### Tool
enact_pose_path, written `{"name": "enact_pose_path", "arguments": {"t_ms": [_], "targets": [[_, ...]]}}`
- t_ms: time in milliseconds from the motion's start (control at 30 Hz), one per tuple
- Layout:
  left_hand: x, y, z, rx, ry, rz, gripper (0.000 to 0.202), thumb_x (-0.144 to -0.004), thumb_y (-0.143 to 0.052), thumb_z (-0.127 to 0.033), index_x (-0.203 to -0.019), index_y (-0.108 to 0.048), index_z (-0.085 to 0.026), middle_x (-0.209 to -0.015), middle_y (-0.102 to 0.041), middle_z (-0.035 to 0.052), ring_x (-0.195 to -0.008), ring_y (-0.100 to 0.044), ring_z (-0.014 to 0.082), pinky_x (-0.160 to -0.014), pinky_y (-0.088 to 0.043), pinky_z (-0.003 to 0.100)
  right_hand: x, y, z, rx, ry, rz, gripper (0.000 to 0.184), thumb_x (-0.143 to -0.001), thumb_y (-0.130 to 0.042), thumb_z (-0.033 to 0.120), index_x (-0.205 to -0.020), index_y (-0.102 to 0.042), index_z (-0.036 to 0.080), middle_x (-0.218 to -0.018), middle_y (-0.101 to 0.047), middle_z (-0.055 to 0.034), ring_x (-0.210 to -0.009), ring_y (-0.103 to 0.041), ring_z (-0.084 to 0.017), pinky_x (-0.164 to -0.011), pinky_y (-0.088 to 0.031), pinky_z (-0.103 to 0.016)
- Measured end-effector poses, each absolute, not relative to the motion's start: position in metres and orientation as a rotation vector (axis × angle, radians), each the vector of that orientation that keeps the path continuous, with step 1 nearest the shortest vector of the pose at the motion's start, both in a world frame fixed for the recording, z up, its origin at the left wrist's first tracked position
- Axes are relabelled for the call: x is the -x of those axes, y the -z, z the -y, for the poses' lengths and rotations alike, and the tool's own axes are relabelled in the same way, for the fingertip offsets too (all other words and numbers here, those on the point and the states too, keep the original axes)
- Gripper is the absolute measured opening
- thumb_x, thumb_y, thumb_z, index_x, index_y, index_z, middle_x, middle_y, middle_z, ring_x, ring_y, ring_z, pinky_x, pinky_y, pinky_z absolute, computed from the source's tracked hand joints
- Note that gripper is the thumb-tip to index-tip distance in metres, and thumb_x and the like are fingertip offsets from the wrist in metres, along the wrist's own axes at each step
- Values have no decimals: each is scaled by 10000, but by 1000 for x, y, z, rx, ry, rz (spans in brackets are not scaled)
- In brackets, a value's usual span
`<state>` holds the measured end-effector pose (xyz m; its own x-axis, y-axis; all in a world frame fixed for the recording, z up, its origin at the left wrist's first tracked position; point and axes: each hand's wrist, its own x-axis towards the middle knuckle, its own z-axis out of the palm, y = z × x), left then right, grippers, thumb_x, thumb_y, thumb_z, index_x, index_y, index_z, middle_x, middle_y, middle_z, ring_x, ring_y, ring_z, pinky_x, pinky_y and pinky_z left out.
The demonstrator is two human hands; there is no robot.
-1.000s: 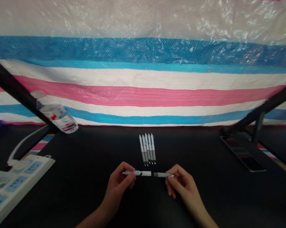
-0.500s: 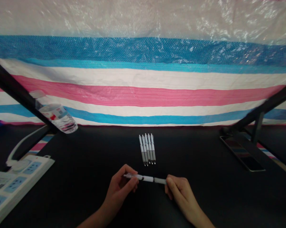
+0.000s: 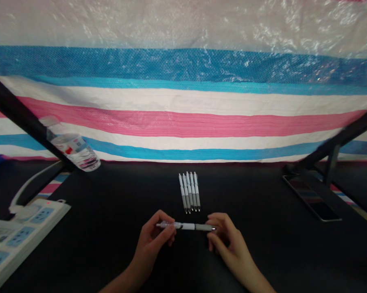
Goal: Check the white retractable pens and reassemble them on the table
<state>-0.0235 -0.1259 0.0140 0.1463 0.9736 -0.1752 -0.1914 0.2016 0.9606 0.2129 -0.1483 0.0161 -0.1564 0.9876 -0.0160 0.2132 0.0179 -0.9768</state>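
light: dim, even, diffuse | glare: soft sheen on crinkled plastic sheeting (image 3: 183,24) | shadows: faint, black surface (image 3: 116,260) murky | focus: pens (image 3: 188,193) fairly sharp | distortion: wide-angle bowing toward edges

pen (image 3: 188,226): glossy plastic | tabletop (image 3: 247,248): matt black | tarp (image 3: 183,124): woven plastic

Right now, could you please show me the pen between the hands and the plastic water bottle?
pen (image 3: 188,226), head view, white middle of the barrel
plastic water bottle (image 3: 71,143), head view, on its label
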Motion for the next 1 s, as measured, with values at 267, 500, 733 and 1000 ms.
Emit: {"name": "enact_pose_path", "arguments": {"t_ms": [267, 500, 733, 1000], "targets": [[23, -15, 126, -965, -1078, -1051, 261, -826, -741, -409, -839, -642, -168, -663, -606, -10, -591, -533, 123, -544, -433, 227, -214, -18, 149, 1265, -1213, 1557, 304, -1003, -463, 454, -1164, -549, 210, -810, -659, -14, -623, -621, -147, -624, -460, -268], [22, -19, 125, -967, -1072, -1055, 285, -809, -747, -432, -828, -652, -164, -650, -597, -6, -581, -525, 129, -529, -422, 230, -213, -24, 149, 1339, -1088, 1765, 409, -1030, -398, 460, -807, -607, 187, -685, -588, -11, -642, -575, -150, -616, -406, -257], [24, -18, 126, -1094, -1054, -1059, 279, -818, -736, -439, -856, -675, -169, -691, -612, 14, -605, -541, 143, -552, -438, 239, -212, -23, 147, 1307, -1450, 1510, 587, -982, -403, 612, -602, -538, 185, -489, -481, 28, -440, -461, -104, -477, -322, -232], [23, -20, 123, -1145, -1054, -1090, 252, -822, -736, -422, -873, -676, -183, -676, -591, -2, -610, -539, 139, -564, -433, 233, -210, -10, 146, 1267, -1605, 1301, 620, -900, -464, 705, -572, -511, 181, -488, -491, 30, -353, -358, -61, -388, -232, -208]]}}
